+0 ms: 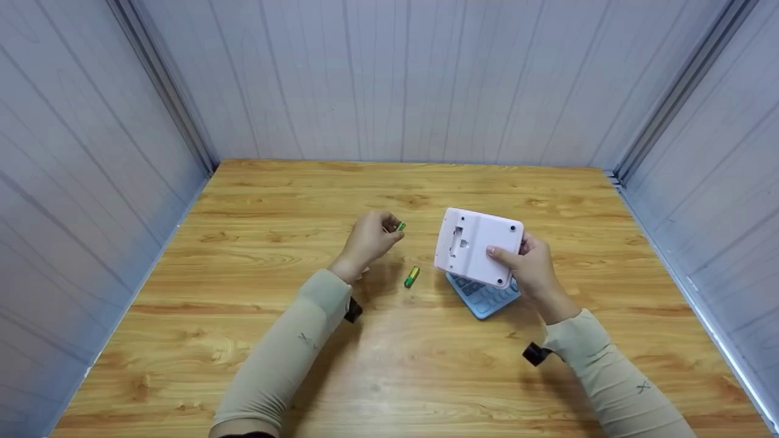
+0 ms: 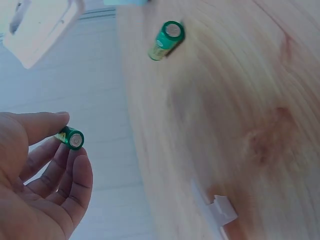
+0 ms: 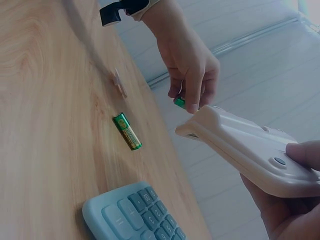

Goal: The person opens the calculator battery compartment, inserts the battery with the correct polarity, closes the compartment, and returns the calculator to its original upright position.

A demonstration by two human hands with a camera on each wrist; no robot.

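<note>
Between thumb and fingers, my left hand [image 1: 370, 237] pinches a green battery [image 2: 71, 138] above the table. My right hand [image 1: 535, 271] grips a pale pink calculator [image 1: 487, 246], thumb on its back, which faces up toward the head camera. An uncovered battery slot [image 1: 456, 241] shows near the calculator's left side. Below it on the table lies a blue calculator [image 1: 484, 299], keys up and partly hidden by the pink one. A second green-and-yellow battery [image 1: 412, 277] lies on the wood between the hands. The small pale battery cover [image 2: 222, 212] rests under the left wrist.
The wooden table [image 1: 201, 292] is bounded by a pale panelled wall [image 1: 377, 79] at the back and walls on both sides. Black wrist cameras hang under the left sleeve [image 1: 298, 344] and the right sleeve [image 1: 614, 371].
</note>
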